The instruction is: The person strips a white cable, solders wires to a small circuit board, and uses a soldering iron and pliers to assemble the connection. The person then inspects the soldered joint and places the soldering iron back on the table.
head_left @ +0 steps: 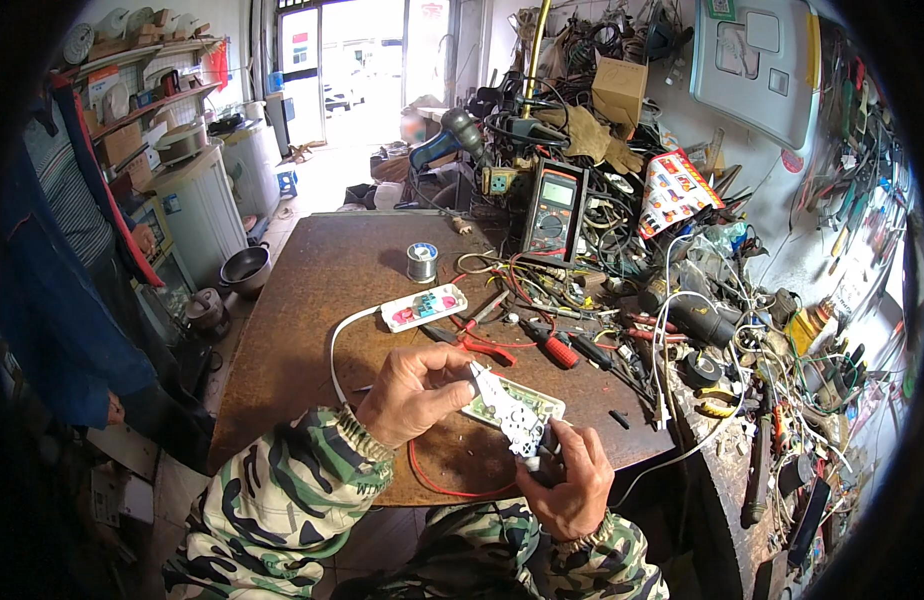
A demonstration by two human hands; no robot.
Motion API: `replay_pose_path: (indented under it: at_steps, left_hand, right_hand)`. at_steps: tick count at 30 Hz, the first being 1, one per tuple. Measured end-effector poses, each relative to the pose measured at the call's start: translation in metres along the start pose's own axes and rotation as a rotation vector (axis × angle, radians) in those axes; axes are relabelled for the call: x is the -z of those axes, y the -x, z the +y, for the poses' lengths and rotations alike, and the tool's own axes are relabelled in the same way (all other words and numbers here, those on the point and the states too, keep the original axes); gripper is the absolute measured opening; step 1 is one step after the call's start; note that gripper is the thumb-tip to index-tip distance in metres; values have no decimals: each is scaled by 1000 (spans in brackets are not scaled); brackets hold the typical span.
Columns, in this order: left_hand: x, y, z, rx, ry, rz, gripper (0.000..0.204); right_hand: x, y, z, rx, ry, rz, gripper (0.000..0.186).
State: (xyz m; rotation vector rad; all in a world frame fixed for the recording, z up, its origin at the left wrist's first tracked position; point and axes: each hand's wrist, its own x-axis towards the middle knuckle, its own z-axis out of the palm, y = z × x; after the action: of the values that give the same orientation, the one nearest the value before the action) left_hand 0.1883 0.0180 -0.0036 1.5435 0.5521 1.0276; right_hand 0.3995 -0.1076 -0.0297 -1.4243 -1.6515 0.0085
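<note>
My right hand (572, 478) is closed round the grey handles of a silver wire stripper (517, 420). Its flat, holed head points up and left toward my left hand (414, 395). Thumb and fingers of that hand are pinched together at the stripper's tip; what lies between them is too small to make out. Partly behind the tool, a pale case with a green circuit board (544, 402) rests on the table. A red wire (434, 484) curves across the table below my hands. Beyond them lies an opened white power strip (422, 308) with coloured parts inside, its white cable running back toward my left wrist.
The brown table (302, 290) carries a solder spool (422, 262), red-handled pliers (487, 348), a red screwdriver (560, 350) and a multimeter (555, 212). Tangled cables and tools crowd the right side. A person in blue (67, 300) stands at the left.
</note>
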Motion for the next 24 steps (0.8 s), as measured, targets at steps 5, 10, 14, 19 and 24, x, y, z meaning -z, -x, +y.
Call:
replay_pose_path:
  at_steps: [5,10,14,19,24]
  left_hand:
    - [0,1,1,8,-14,-5,20]
    - [0,2,5,107,-2,-5,21]
    - [-4,1,8,136,124,11,27]
    - [-2,1,16,274,229,-153,36]
    - [-4,2,17,289,222,-222,38]
  right_hand:
    - [-2,1,3,30,6,17,63]
    - [-1,0,3,26,13,23,64]
    - [0,1,4,16,19,18,64]
    - [2,1,4,0,15,12,63]
    - [2,1,6,-7,-39,3,62]
